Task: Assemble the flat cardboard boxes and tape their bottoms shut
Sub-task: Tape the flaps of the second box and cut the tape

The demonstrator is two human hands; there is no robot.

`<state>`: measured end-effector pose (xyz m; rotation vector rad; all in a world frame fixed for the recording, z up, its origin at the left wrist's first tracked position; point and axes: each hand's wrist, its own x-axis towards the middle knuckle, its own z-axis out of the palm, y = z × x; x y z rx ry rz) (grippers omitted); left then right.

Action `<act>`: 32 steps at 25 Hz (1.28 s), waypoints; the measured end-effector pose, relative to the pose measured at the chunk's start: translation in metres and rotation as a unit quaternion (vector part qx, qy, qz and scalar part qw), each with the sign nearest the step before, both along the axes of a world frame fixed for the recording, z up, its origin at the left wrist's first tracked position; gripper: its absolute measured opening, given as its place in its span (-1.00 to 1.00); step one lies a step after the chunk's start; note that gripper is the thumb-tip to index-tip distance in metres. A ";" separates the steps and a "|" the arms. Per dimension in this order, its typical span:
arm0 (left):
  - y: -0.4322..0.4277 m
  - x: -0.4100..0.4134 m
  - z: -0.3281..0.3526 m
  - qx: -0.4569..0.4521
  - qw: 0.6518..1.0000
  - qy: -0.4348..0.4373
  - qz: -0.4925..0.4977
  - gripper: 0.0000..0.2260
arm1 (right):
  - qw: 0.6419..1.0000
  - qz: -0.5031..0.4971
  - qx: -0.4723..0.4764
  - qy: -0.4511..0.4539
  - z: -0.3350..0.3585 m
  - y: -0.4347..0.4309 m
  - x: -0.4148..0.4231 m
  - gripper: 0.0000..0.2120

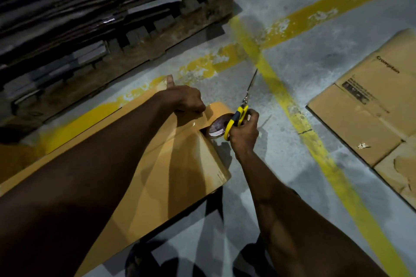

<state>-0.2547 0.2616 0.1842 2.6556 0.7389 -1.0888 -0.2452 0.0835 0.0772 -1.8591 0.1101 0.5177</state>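
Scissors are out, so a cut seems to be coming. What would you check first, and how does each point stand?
1. Right hand grips the scissors by the yellow handles: ok.
2. Blades lined up with the tape strip: not ok, they point away over the floor.
3. Left hand holds the strip at the end of the box: ok.
4. Strip taut up to the tape roll: cannot tell.
5. Both hands away from the blade tips: ok.
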 end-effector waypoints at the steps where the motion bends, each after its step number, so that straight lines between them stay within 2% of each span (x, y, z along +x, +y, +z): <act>1: 0.002 -0.001 -0.001 0.008 1.000 -0.003 -0.015 -0.75 | 0.999 -0.011 -0.018 -0.035 0.001 0.003 0.002 -0.66; 4: 0.002 -0.003 -0.003 0.010 0.999 -0.026 -0.047 -0.82 | 0.989 -0.044 -0.039 -0.138 0.008 0.008 0.013 -0.68; 10: -0.004 0.004 0.003 -0.033 0.997 -0.062 -0.006 -0.93 | 0.980 -0.054 -0.073 -0.179 0.004 -0.005 0.030 -0.73; 13: -0.014 0.009 0.003 -0.132 0.984 -0.097 0.063 -0.80 | 0.983 -0.062 -0.062 -0.160 0.006 -0.008 0.033 -0.75; 16: -0.016 0.015 0.001 -0.279 0.936 -0.095 0.191 -0.81 | 0.986 -0.022 -0.058 -0.152 0.011 -0.011 0.045 -0.76; 19: -0.011 0.016 0.009 -0.296 0.919 -0.123 0.228 -0.82 | 0.987 0.051 -0.049 -0.144 0.014 -0.017 0.052 -0.74; 21: -0.008 0.014 0.012 -0.308 0.910 -0.149 0.235 -0.79 | 0.989 0.086 -0.047 -0.115 0.014 -0.025 0.056 -0.65; 23: -0.008 0.012 0.015 -0.354 0.882 -0.182 0.252 -0.77 | 0.991 0.106 -0.030 -0.070 0.017 -0.045 0.057 -0.55; 25: -0.005 0.010 0.012 -0.364 0.875 -0.203 0.248 -0.71 | 0.991 0.115 0.049 0.038 0.023 -0.069 0.050 -0.59; 27: -0.003 0.007 0.010 -0.337 0.887 -0.195 0.249 -0.63 | 0.966 0.164 0.117 0.161 0.035 -0.092 0.036 -0.64; 30: -0.007 0.006 0.016 -0.335 0.875 -0.190 0.294 -0.56 | 0.919 0.277 0.144 0.240 0.049 -0.110 0.013 -0.57; 32: -0.012 0.004 0.021 -0.337 0.870 -0.199 0.301 -0.62 | 0.889 0.334 0.137 0.282 0.057 -0.119 0.003 -0.55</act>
